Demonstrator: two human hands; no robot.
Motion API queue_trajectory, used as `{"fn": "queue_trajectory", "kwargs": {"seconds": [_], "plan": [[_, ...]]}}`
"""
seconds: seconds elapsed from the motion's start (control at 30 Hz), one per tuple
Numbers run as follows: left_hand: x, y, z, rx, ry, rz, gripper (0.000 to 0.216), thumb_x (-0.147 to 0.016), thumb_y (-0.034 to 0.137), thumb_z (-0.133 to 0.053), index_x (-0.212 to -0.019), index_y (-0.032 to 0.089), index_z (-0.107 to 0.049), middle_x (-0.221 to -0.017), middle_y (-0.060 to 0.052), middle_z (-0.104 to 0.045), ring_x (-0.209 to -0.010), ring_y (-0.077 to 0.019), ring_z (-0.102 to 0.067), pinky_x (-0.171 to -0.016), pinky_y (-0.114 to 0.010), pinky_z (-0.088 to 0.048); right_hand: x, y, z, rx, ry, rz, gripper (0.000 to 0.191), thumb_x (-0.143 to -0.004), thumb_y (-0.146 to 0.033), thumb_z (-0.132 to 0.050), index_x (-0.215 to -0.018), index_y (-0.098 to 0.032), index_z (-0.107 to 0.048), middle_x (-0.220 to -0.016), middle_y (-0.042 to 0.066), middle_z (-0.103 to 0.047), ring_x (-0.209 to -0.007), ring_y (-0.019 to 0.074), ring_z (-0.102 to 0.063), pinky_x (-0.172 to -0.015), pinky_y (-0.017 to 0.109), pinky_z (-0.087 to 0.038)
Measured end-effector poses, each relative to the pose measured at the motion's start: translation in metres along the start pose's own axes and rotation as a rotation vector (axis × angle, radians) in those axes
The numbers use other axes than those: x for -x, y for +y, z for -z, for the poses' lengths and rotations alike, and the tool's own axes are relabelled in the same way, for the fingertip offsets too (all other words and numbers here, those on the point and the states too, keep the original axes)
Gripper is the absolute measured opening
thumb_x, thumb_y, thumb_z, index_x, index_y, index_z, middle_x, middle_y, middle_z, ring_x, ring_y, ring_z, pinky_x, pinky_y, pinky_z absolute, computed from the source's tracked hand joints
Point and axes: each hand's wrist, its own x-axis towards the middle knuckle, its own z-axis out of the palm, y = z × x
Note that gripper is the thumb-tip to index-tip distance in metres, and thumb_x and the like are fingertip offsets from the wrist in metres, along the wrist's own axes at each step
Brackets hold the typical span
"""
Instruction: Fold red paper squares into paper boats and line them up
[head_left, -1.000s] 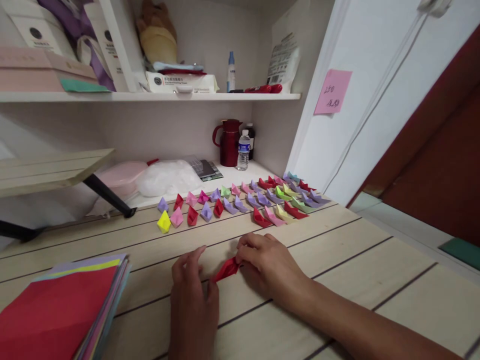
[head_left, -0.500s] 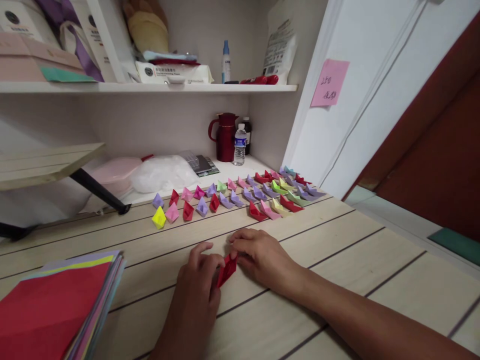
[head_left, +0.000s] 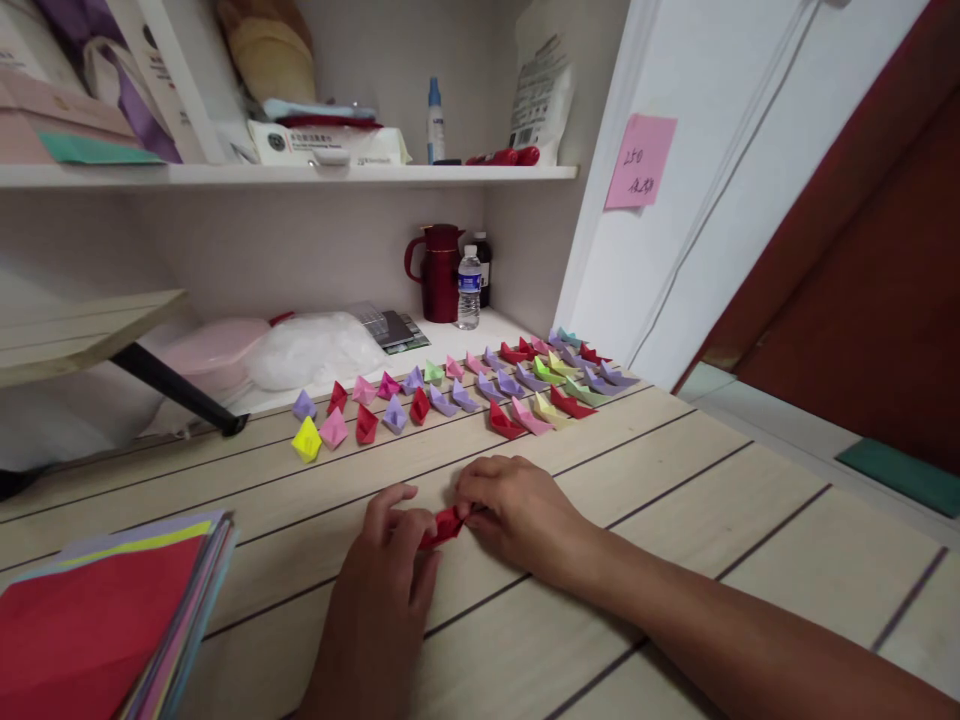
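A small folded piece of red paper (head_left: 445, 527), long and low like a paper boat, is held between my two hands just above the slatted table. My left hand (head_left: 394, 565) grips its left end with thumb and fingers, partly covering it. The right end is pinched by the fingertips of my right hand (head_left: 517, 507). Beyond my hands, several finished paper boats stand in rows, among them a yellow boat (head_left: 307, 440) at the left and a red boat (head_left: 504, 422) closer to the middle.
A stack of coloured paper (head_left: 105, 620), red on top, lies at the left. A small raised wooden stand (head_left: 82, 325) with black legs is behind it. On the cabinet's lower shelf are a plastic bag (head_left: 315, 350), a red jug (head_left: 441, 275) and a water bottle (head_left: 469, 290).
The red paper has turned from a steep slant to lying nearly level, stretched out between my hands. The camera view has shifted slightly to the right.
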Motion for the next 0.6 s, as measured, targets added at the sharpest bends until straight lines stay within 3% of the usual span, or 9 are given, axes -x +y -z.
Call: {"fn": "queue_trajectory", "kwargs": {"seconds": [0.13, 0.5, 0.6], "plan": [[-0.0003, -0.0009, 0.0018, -0.043, -0.054, -0.023, 0.019, -0.084, 0.012, -0.045, -0.076, 0.023, -0.058, -0.123, -0.010, -0.055, -0.101, -0.0232, -0.063, -0.082, -0.041, -0.054, 0.0001, -0.0002, -0.0005, 0.008, -0.003, -0.004, 0.018, -0.078, -0.007, -0.061, -0.083, -0.023, -0.066, -0.089, 0.002, -0.070, -0.086, 0.0194, -0.064, -0.078, 0.029, -0.042], [-0.0013, 0.0014, 0.0042, -0.146, -0.188, -0.046, 0.019, -0.086, 0.012, -0.049, -0.080, 0.024, -0.062, -0.103, -0.003, -0.064, -0.093, -0.0213, -0.062, -0.080, -0.037, -0.048, -0.0002, -0.0024, 0.0016, 0.010, -0.048, -0.040, 0.015, -0.077, -0.009, -0.064, -0.083, -0.022, -0.066, -0.091, 0.003, -0.070, -0.089, 0.0217, -0.063, -0.081, 0.033, -0.044], [-0.0021, 0.0014, 0.0040, -0.151, -0.208, -0.056, 0.023, -0.090, 0.015, -0.045, -0.084, 0.024, -0.065, -0.100, -0.003, -0.065, -0.091, -0.0212, -0.061, -0.081, -0.037, -0.047, 0.0002, -0.0036, 0.0062, -0.022, -0.070, -0.037, 0.010, -0.078, -0.018, -0.070, -0.087, -0.022, -0.069, -0.103, 0.006, -0.070, -0.102, 0.0254, -0.062, -0.089, 0.037, -0.045]]}}
